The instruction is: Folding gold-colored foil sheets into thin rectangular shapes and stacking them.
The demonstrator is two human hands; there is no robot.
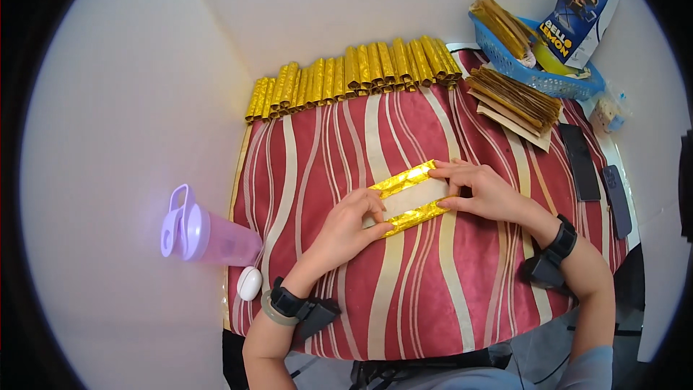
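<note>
A sheet of gold foil paper (416, 198) lies slanted on the striped cloth in front of me, its pale side up. Its two long edges are folded inward, showing as shiny gold strips along the top and bottom. My left hand (343, 225) grips the left end, thumb on the lower fold and fingers curled over the paper. At the other end my right hand (485, 189) pinches the sheet, with fingertips on the upper fold and the thumb at the lower one. Rolled gold paper tubes (336, 81) are stacked in a long row at the far edge.
A pile of flat brown-gold sheets (516, 97) lies at the far right, before a blue basket (505, 61) holding packets. Two phones (580, 162) rest at the right edge. On the left are a purple shaker bottle (220, 237) and a white oval case (249, 284). Pale walls enclose the table.
</note>
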